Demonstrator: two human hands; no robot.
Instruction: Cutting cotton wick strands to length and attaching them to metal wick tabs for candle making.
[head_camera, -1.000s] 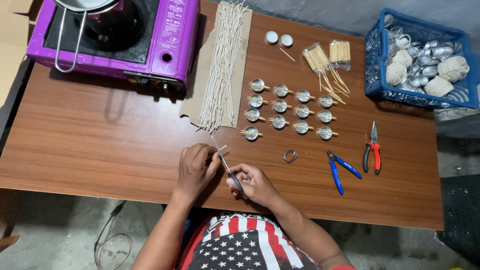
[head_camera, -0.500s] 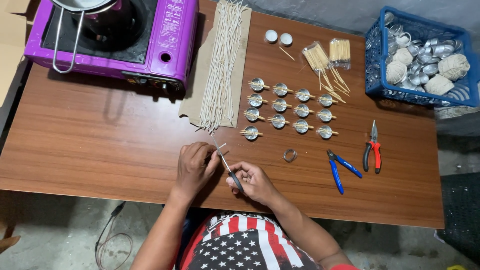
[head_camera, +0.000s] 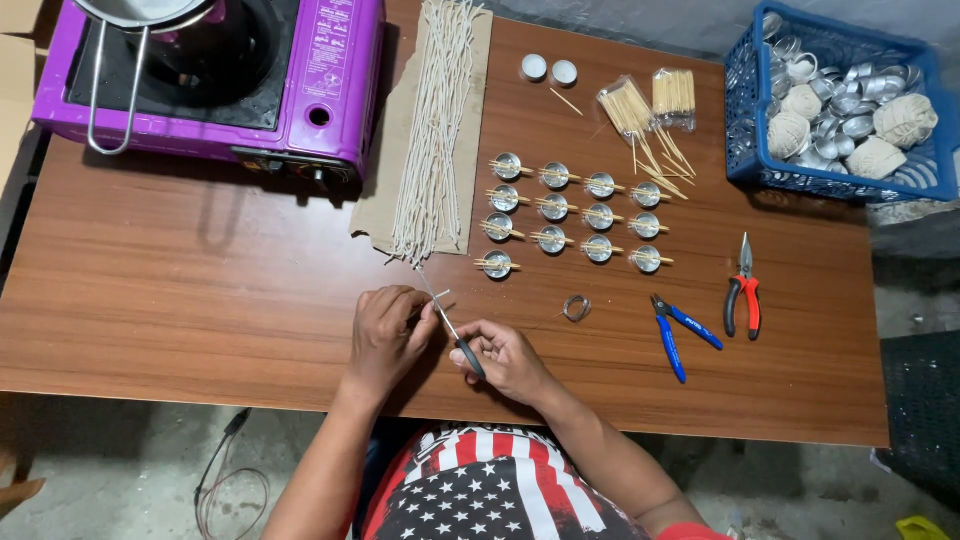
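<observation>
Beside right hand (head_camera: 508, 358), wire coil (head_camera: 576, 307), blue cutters (head_camera: 682, 328)

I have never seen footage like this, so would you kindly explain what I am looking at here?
This is one picture from a camera worn on a person's head, looking down at their own two bare hands over a brown table. The left hand pinches a small pale piece, too small to identify; the right hand holds a thin black-handled tool against it. Beyond lie waxy white strands on cardboard, rows of small metal cups with sticks laid across, blue cutters, red pliers, a purple stove and a blue basket holding cups and string balls.
</observation>
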